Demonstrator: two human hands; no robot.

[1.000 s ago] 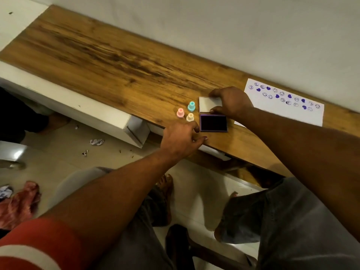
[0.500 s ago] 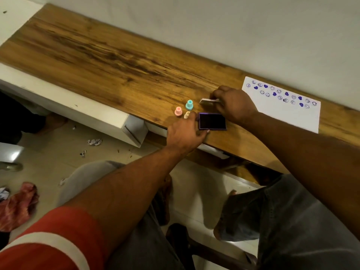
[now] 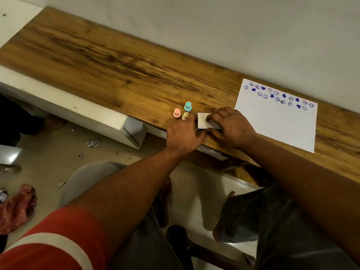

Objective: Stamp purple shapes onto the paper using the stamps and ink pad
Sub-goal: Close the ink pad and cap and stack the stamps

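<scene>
Ink pad [image 3: 202,121], white lid on, lies near the table [image 3: 116,65] front edge under the right hand [image 3: 231,127], whose curled fingers and thumb clasp it. Left hand [image 3: 185,135] touches its left side; grip cannot be determined.

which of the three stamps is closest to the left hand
The cream stamp, right by the left hand; the pink stamp and teal stamp stand farther back.

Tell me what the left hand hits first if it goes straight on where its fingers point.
Likely the teal stamp: the left hand points toward the wall, fingertip beside the cream stamp, ink pad to its right. Depth is unclear; it might slip past onto bare tabletop.
</scene>
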